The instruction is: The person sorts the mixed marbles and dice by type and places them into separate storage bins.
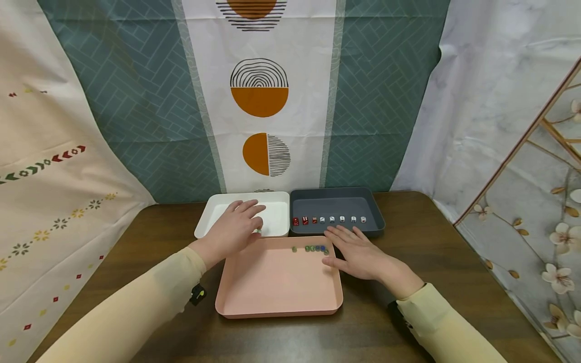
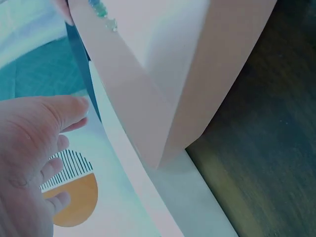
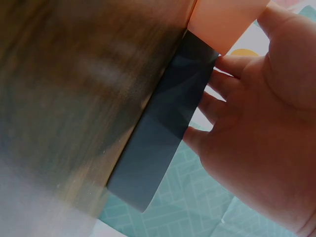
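My left hand (image 1: 233, 227) is over the white tray (image 1: 274, 214), near its front right corner. Thumb and forefinger pinch a small greenish glass marble (image 1: 257, 231), mostly hidden by the fingers. In front lies the pink tray (image 1: 281, 287), with several green and blue glass marbles (image 1: 317, 248) along its back right edge and one green marble (image 1: 294, 249) a little apart to their left. My right hand (image 1: 356, 254) lies with extended fingers across the pink tray's back right corner, fingertips at the dark tray's (image 1: 336, 204) front rim; the right wrist view (image 3: 261, 113) shows its palm side.
Inside the dark tray a row of dice runs along the front: red dice (image 1: 305, 220) at left, white dice (image 1: 342, 219) at right. All three trays stand touching or nearly so on a brown wooden table (image 1: 168, 227). Patterned cloth (image 1: 381, 101) hangs behind.
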Demonstrator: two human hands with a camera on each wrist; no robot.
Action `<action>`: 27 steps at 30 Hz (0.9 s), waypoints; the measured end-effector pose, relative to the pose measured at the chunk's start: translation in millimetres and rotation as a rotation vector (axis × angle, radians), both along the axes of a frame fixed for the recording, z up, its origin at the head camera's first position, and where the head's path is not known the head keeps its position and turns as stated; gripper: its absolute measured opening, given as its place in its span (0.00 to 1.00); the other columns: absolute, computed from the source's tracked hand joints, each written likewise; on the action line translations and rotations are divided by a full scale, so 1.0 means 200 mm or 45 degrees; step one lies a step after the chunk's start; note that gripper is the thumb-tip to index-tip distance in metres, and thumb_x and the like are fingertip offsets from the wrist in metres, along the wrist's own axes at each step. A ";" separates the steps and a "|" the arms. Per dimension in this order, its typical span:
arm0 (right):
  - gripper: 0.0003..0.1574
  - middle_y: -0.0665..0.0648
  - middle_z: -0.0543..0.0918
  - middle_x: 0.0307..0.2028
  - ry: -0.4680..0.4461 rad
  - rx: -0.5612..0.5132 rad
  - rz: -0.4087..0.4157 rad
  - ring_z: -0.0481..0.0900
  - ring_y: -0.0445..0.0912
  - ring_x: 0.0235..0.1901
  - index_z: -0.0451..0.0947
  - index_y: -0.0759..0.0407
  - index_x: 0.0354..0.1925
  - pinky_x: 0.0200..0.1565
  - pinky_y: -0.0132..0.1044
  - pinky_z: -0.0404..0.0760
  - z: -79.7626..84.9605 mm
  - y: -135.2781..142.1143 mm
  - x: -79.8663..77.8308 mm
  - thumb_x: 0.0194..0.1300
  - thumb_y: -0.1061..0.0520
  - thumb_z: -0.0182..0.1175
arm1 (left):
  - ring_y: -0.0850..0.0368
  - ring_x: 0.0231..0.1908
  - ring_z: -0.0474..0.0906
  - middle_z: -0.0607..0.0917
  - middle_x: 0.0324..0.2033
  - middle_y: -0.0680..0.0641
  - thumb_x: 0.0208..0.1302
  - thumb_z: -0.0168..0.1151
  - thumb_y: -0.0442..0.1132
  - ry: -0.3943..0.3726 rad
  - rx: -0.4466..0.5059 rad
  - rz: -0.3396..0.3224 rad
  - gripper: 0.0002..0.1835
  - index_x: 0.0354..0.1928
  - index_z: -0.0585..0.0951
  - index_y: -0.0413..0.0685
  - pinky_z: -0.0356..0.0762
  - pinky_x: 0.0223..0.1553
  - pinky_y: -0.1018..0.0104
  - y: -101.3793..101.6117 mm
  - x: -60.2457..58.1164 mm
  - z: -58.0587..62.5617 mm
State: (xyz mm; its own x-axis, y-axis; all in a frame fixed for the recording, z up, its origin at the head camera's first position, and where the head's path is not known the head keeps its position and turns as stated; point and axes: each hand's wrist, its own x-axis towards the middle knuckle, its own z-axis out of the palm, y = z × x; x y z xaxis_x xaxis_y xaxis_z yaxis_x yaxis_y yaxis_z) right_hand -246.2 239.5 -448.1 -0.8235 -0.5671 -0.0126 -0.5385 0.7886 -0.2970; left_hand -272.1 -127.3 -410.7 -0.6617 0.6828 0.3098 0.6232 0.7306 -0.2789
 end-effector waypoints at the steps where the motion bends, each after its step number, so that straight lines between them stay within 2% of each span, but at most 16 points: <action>1: 0.54 0.63 0.60 0.86 0.003 0.002 -0.001 0.52 0.62 0.86 0.59 0.60 0.87 0.82 0.69 0.43 0.00 0.00 0.00 0.82 0.29 0.57 | 0.35 0.72 0.75 0.85 0.66 0.39 0.63 0.84 0.40 -0.004 0.011 0.002 0.09 0.38 0.90 0.51 0.72 0.71 0.35 0.00 -0.01 0.00; 15: 0.53 0.63 0.62 0.85 0.022 -0.005 0.009 0.53 0.63 0.85 0.61 0.61 0.86 0.82 0.69 0.43 0.00 0.00 0.00 0.82 0.31 0.59 | 0.35 0.73 0.75 0.85 0.67 0.39 0.67 0.81 0.40 -0.099 0.038 0.152 0.07 0.42 0.91 0.50 0.71 0.72 0.36 0.02 -0.12 0.01; 27: 0.52 0.62 0.63 0.84 0.050 -0.008 0.013 0.55 0.62 0.85 0.62 0.60 0.85 0.82 0.68 0.46 -0.02 0.01 0.00 0.82 0.31 0.59 | 0.34 0.73 0.74 0.85 0.66 0.39 0.68 0.81 0.39 -0.125 0.061 0.178 0.06 0.42 0.91 0.49 0.71 0.72 0.34 -0.01 -0.18 -0.02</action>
State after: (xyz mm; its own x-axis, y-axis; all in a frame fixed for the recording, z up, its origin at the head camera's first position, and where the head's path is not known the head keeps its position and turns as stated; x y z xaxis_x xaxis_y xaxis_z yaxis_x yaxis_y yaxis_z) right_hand -246.9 241.1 -451.4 -0.8177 -0.5752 0.0230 -0.5576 0.7814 -0.2801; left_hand -308.1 -128.9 -413.9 -0.7777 0.5681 0.2690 0.5372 0.8229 -0.1850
